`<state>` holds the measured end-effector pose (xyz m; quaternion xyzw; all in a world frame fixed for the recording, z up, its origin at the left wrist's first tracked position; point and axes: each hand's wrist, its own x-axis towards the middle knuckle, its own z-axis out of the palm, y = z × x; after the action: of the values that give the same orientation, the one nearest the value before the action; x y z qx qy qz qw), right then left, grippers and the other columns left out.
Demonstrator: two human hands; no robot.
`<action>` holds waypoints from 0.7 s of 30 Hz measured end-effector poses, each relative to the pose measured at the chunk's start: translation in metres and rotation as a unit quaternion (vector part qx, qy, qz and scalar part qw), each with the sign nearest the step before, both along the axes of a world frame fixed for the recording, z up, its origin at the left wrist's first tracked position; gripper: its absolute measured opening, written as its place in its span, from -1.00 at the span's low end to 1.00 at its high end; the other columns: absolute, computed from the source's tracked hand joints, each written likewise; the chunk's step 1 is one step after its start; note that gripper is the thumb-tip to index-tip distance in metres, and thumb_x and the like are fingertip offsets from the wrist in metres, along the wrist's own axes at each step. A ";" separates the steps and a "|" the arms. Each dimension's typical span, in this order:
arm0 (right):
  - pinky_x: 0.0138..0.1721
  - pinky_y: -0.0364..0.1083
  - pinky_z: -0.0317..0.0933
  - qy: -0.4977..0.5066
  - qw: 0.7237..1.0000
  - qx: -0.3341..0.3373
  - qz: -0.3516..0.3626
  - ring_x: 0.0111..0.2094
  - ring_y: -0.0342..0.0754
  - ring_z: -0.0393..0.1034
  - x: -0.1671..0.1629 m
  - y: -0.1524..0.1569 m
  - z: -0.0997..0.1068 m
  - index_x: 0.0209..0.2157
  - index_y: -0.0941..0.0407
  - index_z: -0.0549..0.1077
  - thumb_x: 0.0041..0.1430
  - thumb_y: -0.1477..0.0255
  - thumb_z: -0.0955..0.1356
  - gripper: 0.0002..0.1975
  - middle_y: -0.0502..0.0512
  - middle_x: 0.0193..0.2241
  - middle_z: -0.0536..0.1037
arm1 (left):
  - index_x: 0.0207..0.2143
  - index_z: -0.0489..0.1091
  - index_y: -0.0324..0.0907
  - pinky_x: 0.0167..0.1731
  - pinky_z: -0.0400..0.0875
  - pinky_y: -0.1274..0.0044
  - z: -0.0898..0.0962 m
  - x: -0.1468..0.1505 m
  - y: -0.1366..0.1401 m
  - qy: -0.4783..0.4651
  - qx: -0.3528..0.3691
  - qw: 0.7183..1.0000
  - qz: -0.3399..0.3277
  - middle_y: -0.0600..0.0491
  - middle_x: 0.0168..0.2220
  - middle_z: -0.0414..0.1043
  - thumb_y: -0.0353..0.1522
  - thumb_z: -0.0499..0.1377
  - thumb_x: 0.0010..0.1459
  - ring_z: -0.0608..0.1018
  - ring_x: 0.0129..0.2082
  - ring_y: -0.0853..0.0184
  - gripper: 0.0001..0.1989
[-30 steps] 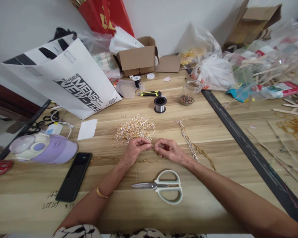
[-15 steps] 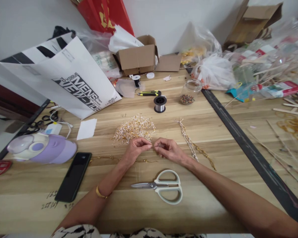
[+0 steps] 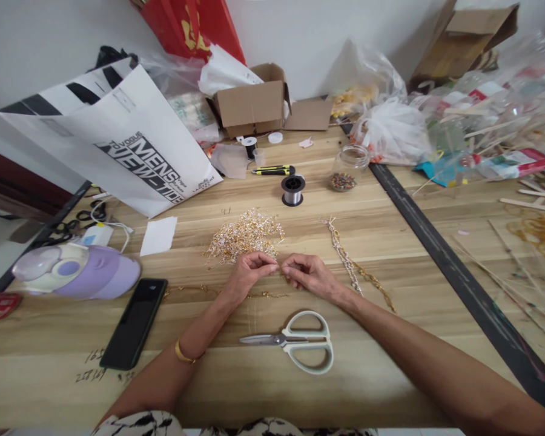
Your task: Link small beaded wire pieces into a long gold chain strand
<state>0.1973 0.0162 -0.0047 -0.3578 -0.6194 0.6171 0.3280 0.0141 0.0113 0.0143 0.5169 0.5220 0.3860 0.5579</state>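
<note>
My left hand and my right hand almost meet, fingertips pinched together just in front of a heap of gold and clear beads. What they pinch is too small to make out. A thin gold beaded chain lies across the table, passing below my left wrist. Nearer to me lie scissors with pale handles, blades pointing left. Right of my right hand is a bundle of silver and gold beaded strands, partly behind my forearm.
Beyond the heap stand a wire spool, a yellow-black utility knife and a jar of small beads. At left are a phone, a purple bottle and a white paper bag. Plastic bags crowd the back right.
Almost nothing differs. Both hands stay pinched in the same place, with at most a tiny shift of the right fingers.
</note>
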 end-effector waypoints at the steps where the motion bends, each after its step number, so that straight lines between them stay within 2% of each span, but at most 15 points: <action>1: -0.64 -0.26 0.11 0.001 1.000 0.003 0.002 -0.65 -0.25 0.19 0.000 0.000 0.000 -0.37 0.21 0.40 0.15 0.24 0.31 -0.72 -0.06 -0.65 0.33 | -0.49 0.49 -0.26 -0.42 0.31 0.58 -0.001 0.000 0.000 -0.001 -0.001 1.000 0.003 0.05 -0.50 0.49 -0.37 0.32 -0.14 0.46 -0.48 0.40 -0.86; 11: -0.61 -0.25 0.09 -0.023 0.999 0.033 0.016 -0.64 -0.24 0.18 0.002 0.000 -0.003 -0.37 0.20 0.41 0.17 0.25 0.29 -0.73 -0.05 -0.65 0.33 | -0.48 0.48 -0.25 -0.39 0.32 0.58 -0.006 -0.002 0.000 -0.010 0.010 1.000 0.008 0.06 -0.47 0.49 -0.37 0.31 -0.12 0.46 -0.44 0.40 -0.87; 21: -0.58 -0.24 0.09 -0.037 0.996 0.078 0.022 -0.60 -0.23 0.21 0.001 -0.001 0.004 -0.41 0.20 0.42 0.18 0.33 0.28 -0.77 -0.02 -0.61 0.36 | -0.48 0.48 -0.25 -0.40 0.30 0.59 -0.007 -0.003 0.001 -0.025 0.000 1.000 0.003 0.07 -0.48 0.48 -0.38 0.31 -0.12 0.45 -0.46 0.42 -0.88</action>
<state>0.1985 0.0152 -0.0010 -0.3404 -0.6849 0.5605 0.3177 0.0113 0.0119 0.0075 0.5053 0.5094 0.4005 0.5699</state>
